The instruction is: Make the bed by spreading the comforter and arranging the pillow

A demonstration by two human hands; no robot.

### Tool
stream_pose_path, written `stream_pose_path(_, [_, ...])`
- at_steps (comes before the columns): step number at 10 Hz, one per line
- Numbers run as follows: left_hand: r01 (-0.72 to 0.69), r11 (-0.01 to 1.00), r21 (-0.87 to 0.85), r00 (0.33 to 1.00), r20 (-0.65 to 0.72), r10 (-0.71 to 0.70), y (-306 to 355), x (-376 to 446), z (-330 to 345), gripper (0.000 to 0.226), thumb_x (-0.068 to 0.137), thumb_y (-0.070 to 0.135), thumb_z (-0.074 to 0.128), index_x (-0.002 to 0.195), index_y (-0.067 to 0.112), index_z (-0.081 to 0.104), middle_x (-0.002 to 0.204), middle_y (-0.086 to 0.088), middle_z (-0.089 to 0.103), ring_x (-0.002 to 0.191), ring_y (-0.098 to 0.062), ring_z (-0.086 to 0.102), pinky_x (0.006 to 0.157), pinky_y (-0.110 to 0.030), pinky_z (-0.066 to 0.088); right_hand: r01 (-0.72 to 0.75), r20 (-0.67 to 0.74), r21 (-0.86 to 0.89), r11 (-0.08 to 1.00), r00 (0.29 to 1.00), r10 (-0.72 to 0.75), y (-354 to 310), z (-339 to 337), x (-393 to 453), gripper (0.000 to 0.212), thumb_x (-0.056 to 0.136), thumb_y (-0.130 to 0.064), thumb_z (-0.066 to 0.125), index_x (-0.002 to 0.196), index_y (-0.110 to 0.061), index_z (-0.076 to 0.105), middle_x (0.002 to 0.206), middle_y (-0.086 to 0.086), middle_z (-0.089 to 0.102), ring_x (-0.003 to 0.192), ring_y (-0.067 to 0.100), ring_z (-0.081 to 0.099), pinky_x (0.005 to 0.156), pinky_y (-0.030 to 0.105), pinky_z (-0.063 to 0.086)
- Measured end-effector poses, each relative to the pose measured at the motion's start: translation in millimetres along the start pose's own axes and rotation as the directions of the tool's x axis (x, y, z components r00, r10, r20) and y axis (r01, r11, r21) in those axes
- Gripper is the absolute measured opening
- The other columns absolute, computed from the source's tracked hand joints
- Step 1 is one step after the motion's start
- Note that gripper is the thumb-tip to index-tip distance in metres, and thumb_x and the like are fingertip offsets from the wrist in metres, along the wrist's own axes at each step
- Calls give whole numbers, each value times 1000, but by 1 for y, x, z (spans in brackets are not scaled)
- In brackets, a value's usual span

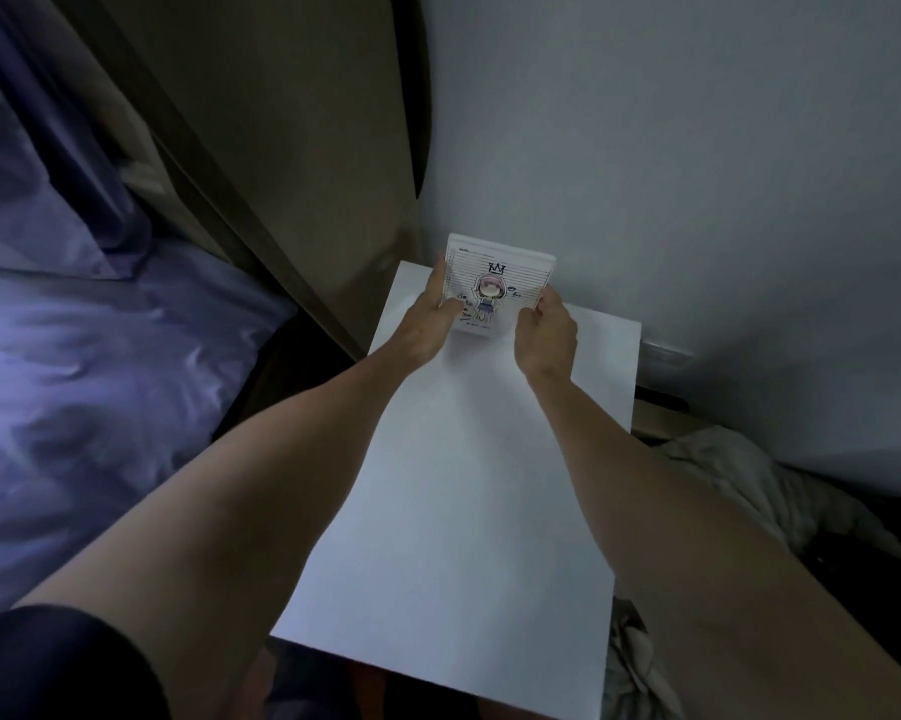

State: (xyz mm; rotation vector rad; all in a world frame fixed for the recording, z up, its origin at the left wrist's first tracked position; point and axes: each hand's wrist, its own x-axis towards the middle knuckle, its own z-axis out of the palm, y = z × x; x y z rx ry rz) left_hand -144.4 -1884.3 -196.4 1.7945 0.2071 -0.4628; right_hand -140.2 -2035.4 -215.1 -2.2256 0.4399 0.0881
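- Head view is showing both my arms reaching forward over a white tabletop [453, 511] that stands beside the bed, against the wall [697, 174].
- My left hand [427, 324] is gripping the left edge of a small lined card [495, 283] bearing a cartoon figure, thumb lying across its face.
- My right hand [544, 335] is pinching the card's right edge, fingers curled round it.
- I am holding the card tilted at the far end of the tabletop, close to the wall; whether its lower edge is touching the surface I cannot tell.
- The purple comforter [89, 366] is lying rumpled on the bed at my left, and the matching pillow [27, 200] is slumping against the dark headboard [261, 148]; neither is being handled.
- Judged step: I am clearing this card aside before turning to the bedding.
- To do it well, I am aiming to lean the card against the wall, base well back from the table edge, releasing one hand at a time so it does not slide flat.
- A grey crumpled cloth [739, 480] is lying on the floor at my right.
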Motion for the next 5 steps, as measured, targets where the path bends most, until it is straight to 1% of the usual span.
stream_pose_path(1, [22,1000,18,1000,5,-22,1,8,-2,67,100,18,36,152,38,-1,157,4,29,144,-23,29,120,-43,21,-11,9,-7,1000,1000,11,-1,6,5,39,89,-13,41,126,-18,54,112,7,68,103,32,62,93,46,49])
stream_pose_path(2, [15,1000,8,1000,3,-15,2,11,-3,67,101,19,36,152,37,-2,158,3,28,144,-24,28,120,-45,21,-2,12,-20,1000,1000,2,-1,8,8,41,88,-15,40,127,-18,52,112,8,68,103,32,62,92,46,50])
stream_pose_path(3, [17,1000,23,1000,-13,-17,-4,13,-4,66,102,18,36,153,35,-1,158,2,27,145,-24,28,119,-42,20,7,24,-27,1000,1000,-7,-3,8,5,41,88,-15,40,128,-17,51,112,9,68,102,33,62,91,46,51])
stream_pose_path(4, [5,999,35,1000,-21,-4,-4,10,-3,66,101,18,36,153,36,-1,158,1,27,145,-24,28,118,-40,19,35,16,-26,999,999,-35,-3,6,3,40,90,-12,41,128,-16,51,114,9,67,104,33,62,91,44,50])
stream_pose_path(5, [41,995,95,997,-62,-35,5,5,-8,64,102,17,35,153,33,1,159,0,23,145,-24,26,117,-36,20,-9,19,-17,1000,1000,9,-6,-5,3,37,93,-12,42,129,-12,51,123,9,64,114,31,58,96,38,46])
